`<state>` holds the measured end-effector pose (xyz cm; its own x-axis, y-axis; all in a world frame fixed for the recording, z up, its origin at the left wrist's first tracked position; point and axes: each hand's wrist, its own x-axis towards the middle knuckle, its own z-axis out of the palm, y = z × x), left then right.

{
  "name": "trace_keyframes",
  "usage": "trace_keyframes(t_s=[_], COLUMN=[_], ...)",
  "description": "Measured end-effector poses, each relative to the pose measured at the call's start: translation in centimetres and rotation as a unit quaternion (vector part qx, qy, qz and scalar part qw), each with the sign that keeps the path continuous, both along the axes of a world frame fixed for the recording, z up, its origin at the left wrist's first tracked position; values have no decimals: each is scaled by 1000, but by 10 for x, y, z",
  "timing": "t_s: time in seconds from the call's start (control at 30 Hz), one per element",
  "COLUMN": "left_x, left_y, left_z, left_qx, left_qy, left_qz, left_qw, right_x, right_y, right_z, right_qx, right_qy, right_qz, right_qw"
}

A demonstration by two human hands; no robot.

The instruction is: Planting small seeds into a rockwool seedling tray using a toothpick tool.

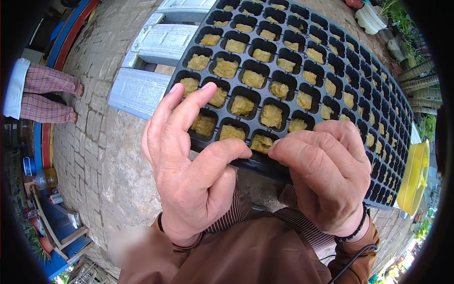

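A black plastic seedling tray (pixel 212 80) spans the upper right, and the cells seen hold yellowish-brown fibrous plugs, such as this near-edge plug (pixel 262 143). My left hand (pixel 198 159) is at the tray's near left corner, its thumb tip beside that plug's cell and its other fingers raised over neighbouring cells. My right hand (pixel 319 163) has its thumb and index finger bunched at the right side of the same plug, the other fingers curled. Whether anything is pinched between its fingertips cannot be told. A dark bracelet circles the right wrist.
Under the tray is a grey slatted table (pixel 142 88). A yellow plastic basin (pixel 411 181) stands at the tray's far right. Another person (pixel 49 94) in checked trousers stands at the left on the paving. Potted plants line the upper right; a blue bench (pixel 58 227) is at lower left.
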<state>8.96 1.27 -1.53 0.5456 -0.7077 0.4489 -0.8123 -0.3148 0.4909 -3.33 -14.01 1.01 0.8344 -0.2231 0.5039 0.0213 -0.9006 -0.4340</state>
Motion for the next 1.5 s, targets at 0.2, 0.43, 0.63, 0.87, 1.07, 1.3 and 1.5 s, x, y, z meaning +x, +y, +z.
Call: trace_keyframes(t_s=[0.2,0.43,0.63,0.87,1.07,1.3,1.5], left_x=[-2,-5,-6,-6,-5,-4,-2], left_y=[2,0,2,2,3,2,1], left_z=[3,3,5,6,7,3,1], left_qx=[52,91,108,107,93,58,27], left_qy=[-11,-15,-28,-29,-24,-19,-20], left_qz=[-28,-35,-39,-50,-21,-2,10], left_qw=[998,995,993,993,995,998,999], right_x=[-1,0,-4,-5,-4,-3,0], right_y=[-5,-3,-3,-2,0,3,0], right_z=[2,-1,0,6,11,11,8], right_qx=[34,8,-17,-40,-69,-110,-124], right_qy=[-11,-1,19,37,62,58,30], right_qz=[-16,-22,-31,-14,-16,-21,-22], right_qw=[999,1000,999,998,996,992,992])
